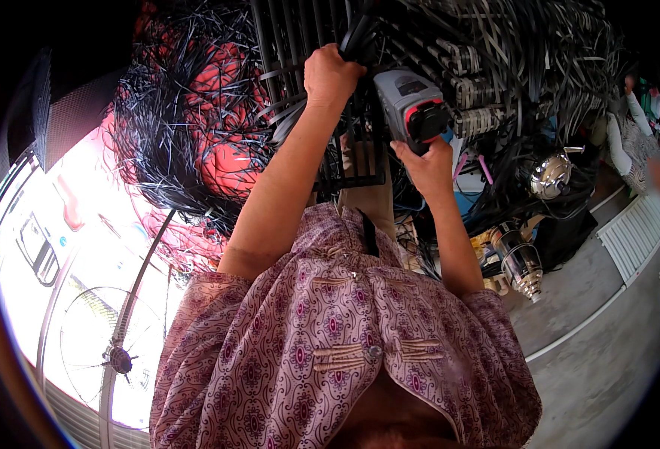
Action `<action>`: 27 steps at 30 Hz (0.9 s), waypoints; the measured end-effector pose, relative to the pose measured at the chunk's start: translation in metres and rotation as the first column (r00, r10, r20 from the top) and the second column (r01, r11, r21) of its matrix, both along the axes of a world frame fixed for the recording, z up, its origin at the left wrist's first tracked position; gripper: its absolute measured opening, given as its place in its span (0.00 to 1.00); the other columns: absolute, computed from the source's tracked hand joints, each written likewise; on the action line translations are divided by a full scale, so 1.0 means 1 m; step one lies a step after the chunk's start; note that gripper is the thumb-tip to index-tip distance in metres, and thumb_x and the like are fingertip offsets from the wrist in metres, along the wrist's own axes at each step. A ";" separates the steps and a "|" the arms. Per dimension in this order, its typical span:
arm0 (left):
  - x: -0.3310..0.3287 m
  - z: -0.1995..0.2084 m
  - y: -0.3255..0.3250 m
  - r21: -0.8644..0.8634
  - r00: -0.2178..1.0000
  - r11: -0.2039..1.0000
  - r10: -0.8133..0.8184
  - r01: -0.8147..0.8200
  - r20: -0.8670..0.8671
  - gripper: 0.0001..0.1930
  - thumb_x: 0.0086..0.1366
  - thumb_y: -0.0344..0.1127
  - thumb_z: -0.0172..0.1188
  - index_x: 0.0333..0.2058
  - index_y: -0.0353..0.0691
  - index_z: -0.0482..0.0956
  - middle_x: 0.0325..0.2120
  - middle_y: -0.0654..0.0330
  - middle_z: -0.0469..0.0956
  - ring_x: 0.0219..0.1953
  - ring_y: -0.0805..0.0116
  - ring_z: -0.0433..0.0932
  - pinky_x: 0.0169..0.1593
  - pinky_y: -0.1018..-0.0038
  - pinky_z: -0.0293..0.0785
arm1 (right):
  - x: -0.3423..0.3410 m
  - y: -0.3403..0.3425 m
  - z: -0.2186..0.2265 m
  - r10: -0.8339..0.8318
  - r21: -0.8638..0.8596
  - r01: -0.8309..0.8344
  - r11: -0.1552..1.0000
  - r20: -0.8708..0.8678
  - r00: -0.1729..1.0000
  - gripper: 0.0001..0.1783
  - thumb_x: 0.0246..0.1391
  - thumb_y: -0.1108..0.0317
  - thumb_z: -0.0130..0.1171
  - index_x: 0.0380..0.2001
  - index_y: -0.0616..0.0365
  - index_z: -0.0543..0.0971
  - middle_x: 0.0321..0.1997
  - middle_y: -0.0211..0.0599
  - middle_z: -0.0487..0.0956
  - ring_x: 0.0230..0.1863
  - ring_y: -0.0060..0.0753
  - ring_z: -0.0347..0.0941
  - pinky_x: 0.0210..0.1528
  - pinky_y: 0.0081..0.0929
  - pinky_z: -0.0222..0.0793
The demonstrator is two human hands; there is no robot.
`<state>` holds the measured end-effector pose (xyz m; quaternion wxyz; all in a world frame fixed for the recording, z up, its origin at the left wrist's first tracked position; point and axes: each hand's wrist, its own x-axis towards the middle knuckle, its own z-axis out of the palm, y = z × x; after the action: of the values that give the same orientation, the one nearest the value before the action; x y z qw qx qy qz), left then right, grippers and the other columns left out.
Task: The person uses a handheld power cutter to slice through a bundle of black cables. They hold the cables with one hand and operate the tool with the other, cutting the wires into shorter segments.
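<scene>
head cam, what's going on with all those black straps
A person in a patterned pink top has both arms raised. The left hand grips a black strap against a dark metal grid frame. The right hand holds a grey power tool with a red-and-black end beside that frame. Loose black strapping is heaped around them, and a shiny metal vessel sits off to the right.

Power tool point(412, 108) right of grille point(345, 142), strap tangle point(188, 120) left.

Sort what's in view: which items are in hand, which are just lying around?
In hand:
left hand gripping the black metal grid rack
right hand holding the grey handheld tool with red trim

Lying about:
shiny chrome fittings
black strap tangle
wire fan guard
</scene>
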<state>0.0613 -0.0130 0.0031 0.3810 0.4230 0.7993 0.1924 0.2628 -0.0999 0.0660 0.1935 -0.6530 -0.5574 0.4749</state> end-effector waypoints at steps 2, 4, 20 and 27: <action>0.000 -0.002 -0.001 0.037 1.000 0.999 -0.009 0.009 -0.009 0.19 0.41 0.38 0.72 0.31 0.31 0.82 0.27 0.45 0.81 0.35 0.48 0.82 0.41 0.61 0.75 | -0.001 0.000 0.002 -0.002 -0.019 0.002 1.000 0.005 1.000 0.17 0.45 0.65 0.70 0.36 0.63 0.79 0.30 0.44 0.82 0.30 0.41 0.79 0.35 0.32 0.73; 0.000 -0.001 -0.001 0.044 1.000 0.999 -0.019 0.020 -0.016 0.20 0.41 0.39 0.72 0.32 0.31 0.82 0.27 0.44 0.81 0.35 0.48 0.81 0.41 0.61 0.75 | -0.001 0.001 0.003 0.007 -0.019 -0.006 1.000 0.035 0.999 0.17 0.45 0.65 0.70 0.36 0.63 0.79 0.30 0.45 0.82 0.30 0.42 0.79 0.35 0.33 0.73; -0.004 0.001 0.000 0.000 0.999 1.000 -0.030 0.030 0.029 0.20 0.42 0.39 0.73 0.33 0.33 0.81 0.31 0.43 0.81 0.39 0.45 0.81 0.43 0.59 0.77 | -0.018 0.011 0.015 0.075 0.039 -0.089 0.995 0.270 0.960 0.17 0.45 0.66 0.70 0.37 0.65 0.78 0.28 0.47 0.82 0.31 0.42 0.82 0.33 0.35 0.74; -0.008 0.004 -0.004 0.021 0.994 1.000 -0.023 0.021 0.105 0.18 0.41 0.37 0.74 0.30 0.32 0.81 0.26 0.46 0.81 0.33 0.48 0.82 0.39 0.61 0.77 | -0.001 -0.003 0.013 -0.239 -0.236 0.209 0.949 -0.106 0.965 0.23 0.41 0.62 0.73 0.39 0.64 0.78 0.33 0.33 0.81 0.32 0.27 0.77 0.37 0.29 0.73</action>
<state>0.0537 -0.0168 0.0068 0.4204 0.4247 0.7715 0.2184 0.2617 -0.1024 0.0785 0.2088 -0.6965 -0.4085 0.5518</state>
